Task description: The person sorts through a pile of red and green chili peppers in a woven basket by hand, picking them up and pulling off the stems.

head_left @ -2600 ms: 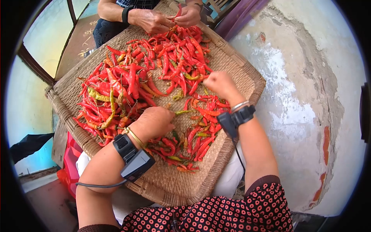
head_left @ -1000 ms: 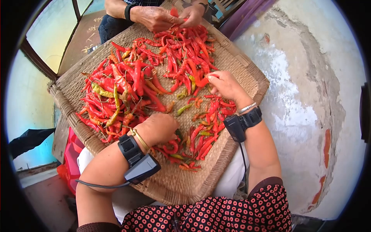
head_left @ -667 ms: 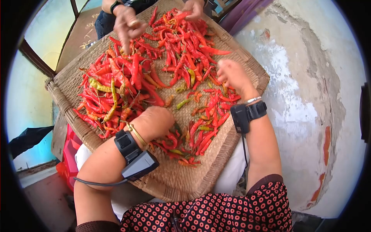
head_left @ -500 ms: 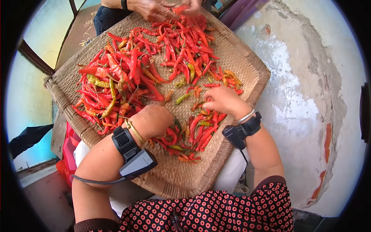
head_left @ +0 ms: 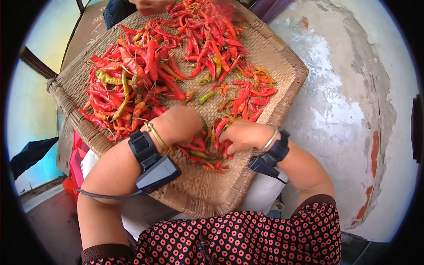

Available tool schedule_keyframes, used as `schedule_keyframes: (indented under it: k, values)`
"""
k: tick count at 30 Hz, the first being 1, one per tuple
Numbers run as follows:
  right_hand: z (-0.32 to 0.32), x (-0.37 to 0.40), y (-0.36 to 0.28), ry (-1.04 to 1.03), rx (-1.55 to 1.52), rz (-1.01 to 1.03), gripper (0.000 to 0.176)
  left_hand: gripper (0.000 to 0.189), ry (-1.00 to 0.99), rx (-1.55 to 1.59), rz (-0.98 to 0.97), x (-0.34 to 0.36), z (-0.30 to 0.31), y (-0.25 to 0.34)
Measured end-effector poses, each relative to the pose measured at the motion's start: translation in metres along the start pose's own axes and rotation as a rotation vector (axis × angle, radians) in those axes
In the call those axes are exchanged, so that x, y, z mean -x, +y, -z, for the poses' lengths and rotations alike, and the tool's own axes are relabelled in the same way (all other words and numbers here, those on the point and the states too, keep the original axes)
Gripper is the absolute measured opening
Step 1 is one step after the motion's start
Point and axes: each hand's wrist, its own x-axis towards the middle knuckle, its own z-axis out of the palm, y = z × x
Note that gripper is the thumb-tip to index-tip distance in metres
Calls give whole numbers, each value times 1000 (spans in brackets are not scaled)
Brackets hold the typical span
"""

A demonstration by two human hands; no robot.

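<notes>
A woven tray (head_left: 194, 194) bears red chilies with some yellow and green ones among them. My left hand (head_left: 180, 123) is over the lower middle of the tray, at the right edge of the large chili pile (head_left: 132, 66); its fingers are hidden beneath it. My right hand (head_left: 243, 136) rests with curled fingers on the small front pile (head_left: 223, 126), touching red chilies; what it grips is hard to make out. Right of centre lies another group of red chilies (head_left: 260, 99). A green chili (head_left: 207, 97) lies between the piles.
Another person's hand (head_left: 152, 5) is at the tray's far edge, beside a far chili pile (head_left: 207, 39). A worn plaster wall (head_left: 335, 110) stands on the right. Red plastic (head_left: 77, 163) and a dark cloth-like object (head_left: 33, 154) are at the left.
My right hand has moved down and left onto the front pile. Red chilies now show where it was. My left hand has shifted slightly up. The other person's hands have moved left, partly out of view.
</notes>
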Motion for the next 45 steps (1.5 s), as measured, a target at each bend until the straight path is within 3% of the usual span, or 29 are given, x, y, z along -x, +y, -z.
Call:
schedule_keyframes:
  k: [2,3,4,7,10,11,12,16,18,20,21,22,24,26,28,30,32,34,35,36,38,39,40,42,45]
  values:
    - [3,6,6,386,3,64,44,16,81,23,24,2,4,-7]
    - [8,8,12,548,49,201,43,15,144,61,63,2,9,-10]
    - [12,8,13,549,50,202,43,15,205,97,101,2,13,-12]
    - [24,6,11,619,93,-111,34,17,327,167,180,0,14,-21]
    - [34,2,12,692,13,-57,35,19,433,311,196,-2,12,-27]
    - [33,-2,20,811,-9,52,35,19,457,396,181,-3,13,-28]
    - [38,-2,21,817,-17,67,35,19,449,387,194,-3,14,-29]
    - [46,-3,29,814,-336,113,35,9,273,866,143,0,23,-31]
    - [50,3,32,635,-220,79,33,6,186,1030,147,1,29,-28]
    - [60,17,33,821,-497,-79,30,4,211,1298,193,4,34,-29]
    - [59,16,43,970,-563,-55,30,5,247,1369,179,2,33,-33]
    - [59,15,50,1121,-624,-36,30,5,409,1437,125,1,33,-32]
    - [57,11,51,1150,-553,-54,30,7,622,1505,234,0,42,-30]
    - [58,8,44,1097,-407,-81,28,10,723,1602,127,-3,36,-40]
    - [58,4,39,1071,-332,-57,28,9,844,1718,203,-9,34,-37]
    - [57,1,37,1063,-357,-79,27,12,808,1702,168,-9,30,-45]
    - [59,-2,37,1056,-373,-93,26,18,783,1682,132,-8,32,-45]
    - [57,-4,40,1081,-365,-101,25,38,980,1755,160,-12,42,-26]
    - [57,-5,40,1085,-364,-99,25,57,1004,1757,83,-13,42,-25]
    - [57,-5,40,1088,-348,-109,26,57,1007,1753,80,-14,40,-26]
    - [57,-6,39,1088,-333,-120,26,40,1011,1241,179,-16,31,-26]
    - [57,-7,40,1075,-312,-126,26,37,676,1097,263,-9,28,-30]
    - [56,-6,40,1061,-291,-134,26,34,483,800,241,-7,30,-22]
    - [59,-4,38,1030,-279,-133,26,32,572,303,-125,-15,10,-14]
    - [58,-9,35,1000,-243,-145,26,28,437,214,-22,-14,-1,1]
